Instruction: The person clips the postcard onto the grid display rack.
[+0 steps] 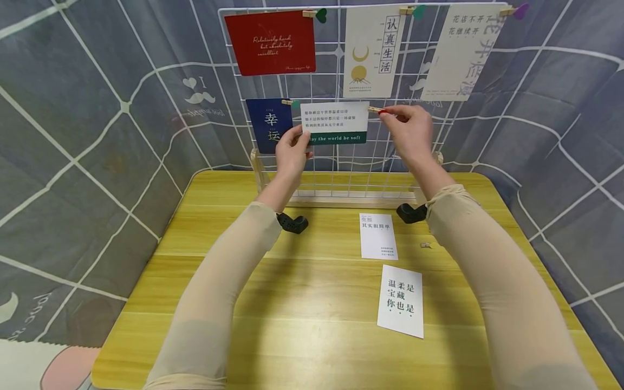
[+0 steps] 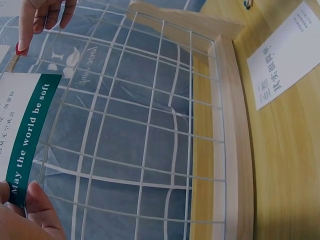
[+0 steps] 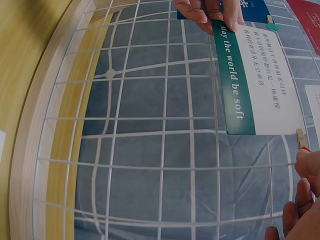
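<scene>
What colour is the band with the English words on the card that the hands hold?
Dark green with white letters, on the card; the right wrist view shows it best.

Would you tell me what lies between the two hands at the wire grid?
The white card with a green band, held by the left hand; head view.

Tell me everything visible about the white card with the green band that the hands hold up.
The white card with the green band is a thin rectangle, apparently paper, held landscape and upright against the white wire grid panel. Small dark lines of characters fill its white upper part; the green strip along its lower edge reads "May the world be soft". The left hand pinches its lower left corner, and the right hand holds a small wooden clothespin at its upper right corner.
</scene>
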A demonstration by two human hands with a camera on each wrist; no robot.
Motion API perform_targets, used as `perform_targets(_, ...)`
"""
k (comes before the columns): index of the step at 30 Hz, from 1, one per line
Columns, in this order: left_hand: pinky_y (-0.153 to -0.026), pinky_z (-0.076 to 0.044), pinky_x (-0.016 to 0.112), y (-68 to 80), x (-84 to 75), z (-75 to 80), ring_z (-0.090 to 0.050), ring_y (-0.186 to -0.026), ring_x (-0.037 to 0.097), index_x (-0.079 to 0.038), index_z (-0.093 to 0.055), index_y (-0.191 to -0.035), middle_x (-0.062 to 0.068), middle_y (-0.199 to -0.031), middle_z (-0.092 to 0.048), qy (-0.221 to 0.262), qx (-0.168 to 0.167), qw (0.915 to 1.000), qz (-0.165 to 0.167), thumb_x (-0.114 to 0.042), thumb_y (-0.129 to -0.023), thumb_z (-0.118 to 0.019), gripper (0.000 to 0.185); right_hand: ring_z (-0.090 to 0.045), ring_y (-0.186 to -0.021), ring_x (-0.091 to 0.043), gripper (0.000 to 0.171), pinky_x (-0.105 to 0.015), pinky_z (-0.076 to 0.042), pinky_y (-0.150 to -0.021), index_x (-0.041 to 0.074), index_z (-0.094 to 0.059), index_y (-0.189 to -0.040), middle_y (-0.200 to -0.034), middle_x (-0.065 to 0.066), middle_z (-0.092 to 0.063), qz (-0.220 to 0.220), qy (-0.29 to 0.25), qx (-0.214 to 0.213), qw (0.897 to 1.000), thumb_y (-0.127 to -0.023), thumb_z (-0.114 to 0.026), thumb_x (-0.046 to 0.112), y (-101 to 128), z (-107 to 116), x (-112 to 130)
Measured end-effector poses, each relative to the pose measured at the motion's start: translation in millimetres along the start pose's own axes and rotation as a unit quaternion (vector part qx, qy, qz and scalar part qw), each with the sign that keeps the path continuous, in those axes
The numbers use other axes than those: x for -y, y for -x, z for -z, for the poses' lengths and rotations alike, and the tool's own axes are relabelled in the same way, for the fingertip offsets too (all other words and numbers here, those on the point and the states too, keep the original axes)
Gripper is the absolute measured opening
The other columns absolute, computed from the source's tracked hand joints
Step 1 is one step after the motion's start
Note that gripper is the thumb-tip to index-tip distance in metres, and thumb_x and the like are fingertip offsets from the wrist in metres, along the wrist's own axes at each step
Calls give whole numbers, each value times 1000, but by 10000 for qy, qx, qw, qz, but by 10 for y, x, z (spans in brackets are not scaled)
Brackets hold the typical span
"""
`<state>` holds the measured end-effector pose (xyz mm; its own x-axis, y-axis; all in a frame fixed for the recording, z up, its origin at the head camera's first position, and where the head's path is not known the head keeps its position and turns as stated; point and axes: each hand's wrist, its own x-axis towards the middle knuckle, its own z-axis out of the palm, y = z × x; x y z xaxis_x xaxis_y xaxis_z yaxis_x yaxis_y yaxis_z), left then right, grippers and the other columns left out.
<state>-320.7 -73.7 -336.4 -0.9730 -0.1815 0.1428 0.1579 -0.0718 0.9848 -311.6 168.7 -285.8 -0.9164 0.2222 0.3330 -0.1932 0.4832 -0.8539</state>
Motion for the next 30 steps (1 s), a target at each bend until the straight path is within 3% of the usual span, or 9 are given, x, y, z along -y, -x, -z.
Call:
perform_targets(8, -86, -56, 33, 4, -26, -85, -61, -93, 16, -14, -63, -138, 4, -116, -64, -8, 163, 9999, -37, -23, -106, -58, 34, -46, -90, -7, 33, -24, -41, -74, 10, -76, -123, -99, 7, -52, 103, -168, -304, 9993, -100, -68, 33, -7, 89, -87)
perform_targets(13, -87, -56, 35, 9, -31, -122, -62, -104, 23, -14, -61, -141, 5, -117, -64, -9, 236, 9997, -81, -23, -107, -57, 36, -44, -90, -7, 33, -24, -40, -74, 9, -75, -123, -99, 8, -51, 16, -200, -405, 9990, -100, -67, 32, -5, 165, -147)
perform_targets(19, -85, -56, 30, 1, -16, -169, -62, -107, 26, -12, -59, -143, 5, -118, -63, 86, 262, 9996, -75, -23, -106, -58, 39, -42, -91, -8, 36, -25, -39, -74, 9, -72, -128, -101, 6, -48, -123, 105, -255, 9995, -103, -63, 33, -34, 199, -170)
perform_targets(25, -89, -56, 35, 3, -8, -217, -60, -111, 30, -14, -60, -143, 6, -119, -62, 209, 297, 9993, -10, -23, -106, -57, 38, -40, -84, -9, 37, -27, -36, -71, 11, -74, -127, -96, 6, -44, 25, 614, -289, 9977, -103, -63, 36, -78, 205, -143)
perform_targets(30, -86, -56, 29, 3, -5, -219, -61, -113, 30, -14, -57, -147, 5, -121, -62, 273, 290, 9992, 66, -23, -107, -57, 41, -38, -80, -9, 36, -28, -33, -69, 14, -76, -125, -94, 8, -40, -88, 655, -333, 9973, -101, -66, 39, -105, 211, -119)
